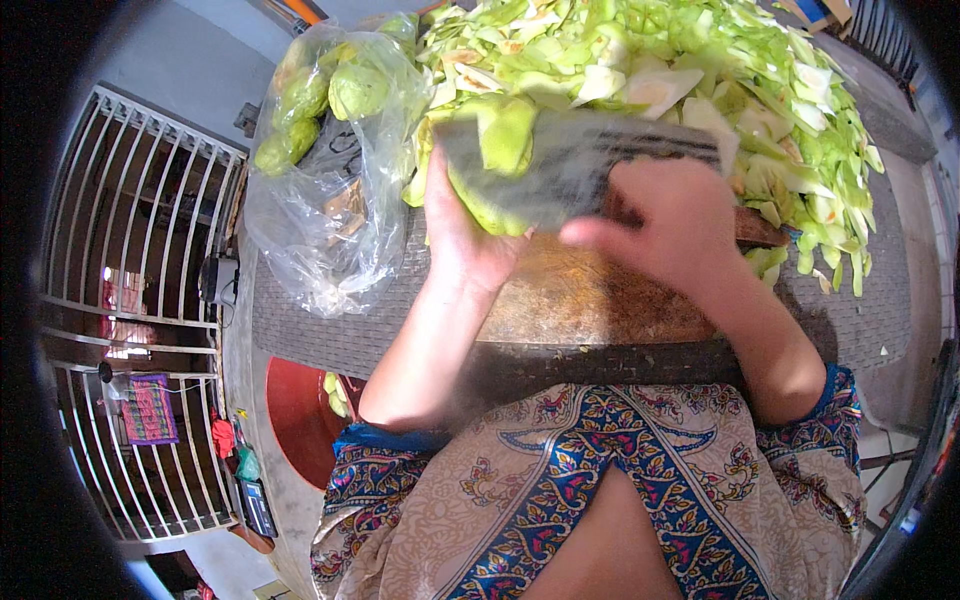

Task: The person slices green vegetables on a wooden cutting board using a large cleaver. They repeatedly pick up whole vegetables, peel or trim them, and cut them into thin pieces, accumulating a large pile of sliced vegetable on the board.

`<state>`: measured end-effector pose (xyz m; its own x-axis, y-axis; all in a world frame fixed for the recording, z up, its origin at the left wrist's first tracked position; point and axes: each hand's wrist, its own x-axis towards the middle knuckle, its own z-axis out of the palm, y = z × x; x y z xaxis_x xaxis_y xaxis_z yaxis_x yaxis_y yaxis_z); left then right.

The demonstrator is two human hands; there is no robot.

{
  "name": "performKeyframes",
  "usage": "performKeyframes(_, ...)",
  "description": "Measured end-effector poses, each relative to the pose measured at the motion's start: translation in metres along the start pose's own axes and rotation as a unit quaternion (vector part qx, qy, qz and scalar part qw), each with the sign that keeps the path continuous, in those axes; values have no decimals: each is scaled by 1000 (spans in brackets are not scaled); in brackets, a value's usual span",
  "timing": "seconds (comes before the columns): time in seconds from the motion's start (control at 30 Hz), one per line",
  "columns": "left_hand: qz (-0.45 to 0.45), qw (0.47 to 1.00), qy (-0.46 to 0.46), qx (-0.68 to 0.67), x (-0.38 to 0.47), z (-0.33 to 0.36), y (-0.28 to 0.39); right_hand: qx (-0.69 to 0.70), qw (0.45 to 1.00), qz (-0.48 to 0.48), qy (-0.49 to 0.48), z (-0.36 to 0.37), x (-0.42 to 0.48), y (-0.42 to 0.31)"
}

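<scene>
My left hand [469, 244] holds a green chayote [480, 202] from below and the left side, in front of my chest. In my right hand [671, 217] is a broad cleaver [562, 184], blurred by motion. Its wide blade lies across the chayote and hides much of it. A curl of green peel [508, 142] rests over the blade on the left. The cleaver's handle is mostly covered by my fingers. Beneath both hands sits a worn wooden cutting board [585, 292], partly in my shadow.
A large heap of green peelings [750, 112] covers the table's far side and right. At left, a clear plastic bag [337, 247] contains several chayotes [360, 90]. A red basin [300, 420] with pale pieces stands below the table's left edge. Barred metalwork [135, 217] lines the wall.
</scene>
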<state>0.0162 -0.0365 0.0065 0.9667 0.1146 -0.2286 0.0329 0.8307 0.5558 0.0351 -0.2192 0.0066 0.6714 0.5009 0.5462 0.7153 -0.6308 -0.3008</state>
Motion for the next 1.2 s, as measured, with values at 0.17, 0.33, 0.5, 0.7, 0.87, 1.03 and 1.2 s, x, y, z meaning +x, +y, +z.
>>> performKeyframes(0.17, -117, 973, -187, -64, 6, -26, 8, -13, 975, 212, 67, -15, 13, 46)
performKeyframes(0.33, -85, 988, -127, 19, 8, -26, -1, 62, 986, 151, 46, -22, 6, 14)
performKeyframes(0.5, -157, 968, -185, -71, 3, -26, -5, 60, 997, -51, 14, -18, -9, -19)
performKeyframes(0.7, -152, 971, -166, -80, 1, -18, -2, 80, 992, -100, 17, -2, -14, -22)
performKeyframes(0.87, -117, 985, -122, 41, -5, -9, -1, 58, 993, 98, 41, -15, 6, 19)
performKeyframes(1.03, -41, 996, -46, 61, -1, -10, -5, 82, 996, 22, 21, -24, -1, -4)
performKeyframes(1.2, -120, 968, -205, -77, 2, -21, 4, 101, 990, -96, -29, -13, -15, -26)
